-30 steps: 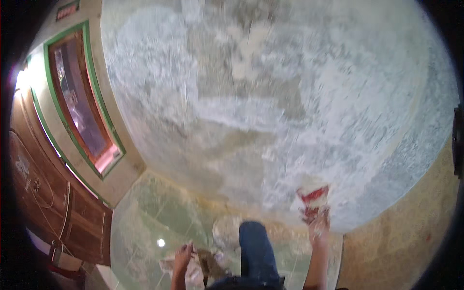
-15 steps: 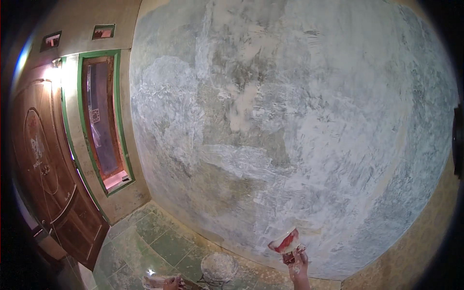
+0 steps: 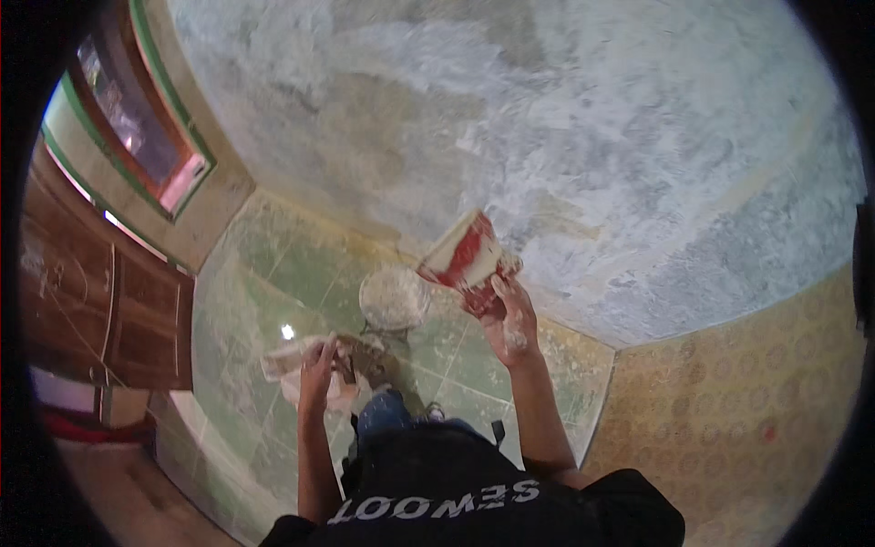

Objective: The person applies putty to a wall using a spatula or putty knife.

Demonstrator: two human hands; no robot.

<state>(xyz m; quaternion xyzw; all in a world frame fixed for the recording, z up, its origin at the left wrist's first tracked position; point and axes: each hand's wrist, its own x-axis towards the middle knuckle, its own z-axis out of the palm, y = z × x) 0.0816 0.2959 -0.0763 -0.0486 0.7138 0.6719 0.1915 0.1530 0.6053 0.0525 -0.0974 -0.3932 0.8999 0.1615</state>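
Note:
My right hand [image 3: 510,319] grips a red putty spreader [image 3: 467,253] coated with cream putty. Its broad edge points up and left in front of the lower wall. Putty smears the fingers and wrist. Lower on the left, my left hand [image 3: 319,365] is closed on a pale, flat putty-covered board [image 3: 284,366]; how its fingers hold it is partly hidden. Beyond both hands rises a wall [image 3: 583,155] with patchy grey and white skim coating. Between them, farther down, a round putty-crusted bucket [image 3: 395,297] stands on the floor.
Green floor tiles [image 3: 305,264] carry pale splashes. A brown wooden door [image 3: 146,319] and a green-framed window [image 3: 137,109] are on the left. A yellowish patterned wall [image 3: 702,410] meets the coated wall at the right. My foot [image 3: 436,412] is below.
The view has tilted down, bringing my forearms, shirt and more floor into sight. The spreader in my right hand now appears higher and farther left, its face turned more toward me.

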